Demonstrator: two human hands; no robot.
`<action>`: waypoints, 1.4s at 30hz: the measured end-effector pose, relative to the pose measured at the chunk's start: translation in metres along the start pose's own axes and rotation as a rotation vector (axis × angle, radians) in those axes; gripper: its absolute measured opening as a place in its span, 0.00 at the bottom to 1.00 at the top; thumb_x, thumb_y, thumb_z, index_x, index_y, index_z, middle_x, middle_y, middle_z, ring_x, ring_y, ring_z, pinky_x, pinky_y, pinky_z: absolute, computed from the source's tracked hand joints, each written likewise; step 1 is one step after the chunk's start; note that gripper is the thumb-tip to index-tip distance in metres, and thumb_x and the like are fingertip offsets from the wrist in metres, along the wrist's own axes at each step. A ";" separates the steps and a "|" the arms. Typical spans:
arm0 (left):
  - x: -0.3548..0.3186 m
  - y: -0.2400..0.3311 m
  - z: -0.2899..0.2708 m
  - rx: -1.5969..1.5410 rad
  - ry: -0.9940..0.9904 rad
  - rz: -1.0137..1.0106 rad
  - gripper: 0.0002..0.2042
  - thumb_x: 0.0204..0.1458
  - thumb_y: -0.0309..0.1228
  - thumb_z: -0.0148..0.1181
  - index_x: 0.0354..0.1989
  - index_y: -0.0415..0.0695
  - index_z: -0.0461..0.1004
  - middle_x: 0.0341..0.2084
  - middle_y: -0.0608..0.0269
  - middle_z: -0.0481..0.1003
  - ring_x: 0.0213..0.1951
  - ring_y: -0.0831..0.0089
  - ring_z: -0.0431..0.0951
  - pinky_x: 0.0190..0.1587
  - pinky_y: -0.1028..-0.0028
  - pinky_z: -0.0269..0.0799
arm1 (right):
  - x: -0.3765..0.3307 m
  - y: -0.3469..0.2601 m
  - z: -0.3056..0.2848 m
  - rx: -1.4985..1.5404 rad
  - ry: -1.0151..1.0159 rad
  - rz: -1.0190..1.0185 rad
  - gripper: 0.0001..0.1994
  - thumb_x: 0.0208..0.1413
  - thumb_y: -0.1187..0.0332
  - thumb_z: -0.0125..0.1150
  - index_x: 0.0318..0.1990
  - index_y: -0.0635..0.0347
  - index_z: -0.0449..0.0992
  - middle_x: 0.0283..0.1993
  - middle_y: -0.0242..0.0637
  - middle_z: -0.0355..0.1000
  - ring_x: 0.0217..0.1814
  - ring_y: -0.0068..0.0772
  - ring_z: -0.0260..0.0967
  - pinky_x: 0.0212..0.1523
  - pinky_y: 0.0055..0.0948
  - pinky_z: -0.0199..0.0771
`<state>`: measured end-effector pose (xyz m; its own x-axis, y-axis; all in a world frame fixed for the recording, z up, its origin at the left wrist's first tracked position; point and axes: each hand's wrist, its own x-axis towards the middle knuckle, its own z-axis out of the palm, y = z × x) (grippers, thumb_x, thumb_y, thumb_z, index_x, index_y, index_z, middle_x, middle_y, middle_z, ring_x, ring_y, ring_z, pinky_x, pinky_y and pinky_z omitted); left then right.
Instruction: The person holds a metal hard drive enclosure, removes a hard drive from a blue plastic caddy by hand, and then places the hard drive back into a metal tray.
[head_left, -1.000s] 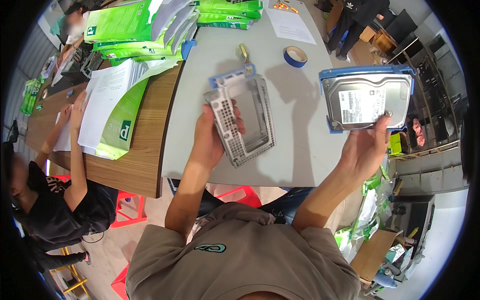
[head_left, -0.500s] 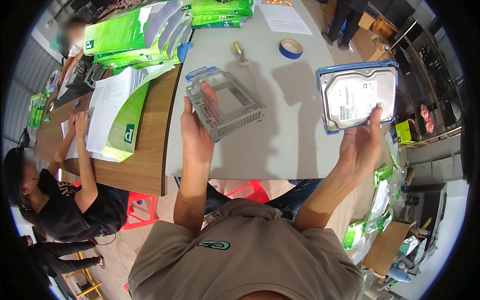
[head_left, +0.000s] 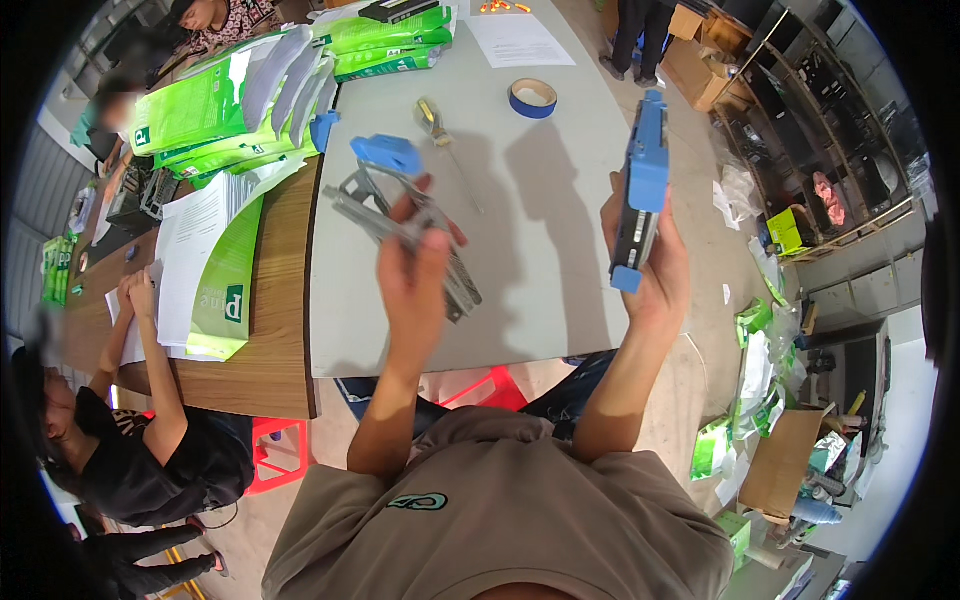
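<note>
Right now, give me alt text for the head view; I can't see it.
The left hand holds a grey metal drive bracket and the right hand holds a blue-edged hard drive edge-on, both above a grey table. Blue tape roll and screwdriver lie beyond.

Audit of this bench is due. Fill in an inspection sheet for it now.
Surface: grey table butted against a wooden table.
Job's things: metal bracket with blue end, held above the grey table; hard drive in blue rails, held edge-on.
Clutter: screwdriver, blue tape roll, paper sheet, green packages, papers.
Hands: left hand grips the bracket; right hand grips the drive.
Cables: nothing seen.
Surroundings: seated person at the wooden table, red stool, cardboard boxes on the floor.
</note>
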<state>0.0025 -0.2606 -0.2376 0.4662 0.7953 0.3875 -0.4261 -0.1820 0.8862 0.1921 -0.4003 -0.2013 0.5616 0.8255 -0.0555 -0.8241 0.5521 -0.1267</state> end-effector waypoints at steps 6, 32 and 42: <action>-0.022 -0.022 0.027 0.527 -0.209 0.397 0.29 0.50 0.27 0.66 0.57 0.30 0.59 0.41 0.44 0.66 0.40 0.52 0.69 0.42 0.61 0.67 | 0.001 0.012 0.008 -0.295 0.093 -0.169 0.18 0.64 0.62 0.55 0.53 0.67 0.69 0.52 0.48 0.73 0.52 0.41 0.74 0.52 0.36 0.76; -0.048 -0.072 0.038 0.575 -0.252 0.300 0.22 0.50 0.28 0.64 0.54 0.35 0.67 0.49 0.39 0.67 0.49 0.40 0.67 0.52 0.51 0.62 | -0.006 0.084 0.043 -1.031 -0.307 -0.683 0.52 0.42 0.80 0.74 0.71 0.62 0.42 0.61 0.51 0.62 0.59 0.40 0.66 0.57 0.35 0.71; -0.079 -0.006 0.003 0.809 -0.255 0.125 0.23 0.49 0.29 0.64 0.53 0.32 0.67 0.46 0.38 0.68 0.49 0.42 0.69 0.50 0.58 0.69 | -0.004 0.091 0.040 -1.159 -0.338 -0.602 0.56 0.40 0.76 0.77 0.71 0.65 0.39 0.64 0.53 0.58 0.62 0.41 0.64 0.57 0.36 0.72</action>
<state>-0.0299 -0.3240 -0.2731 0.6540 0.6051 0.4540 0.1528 -0.6934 0.7042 0.1117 -0.3485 -0.1730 0.6273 0.5725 0.5279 0.1727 0.5587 -0.8112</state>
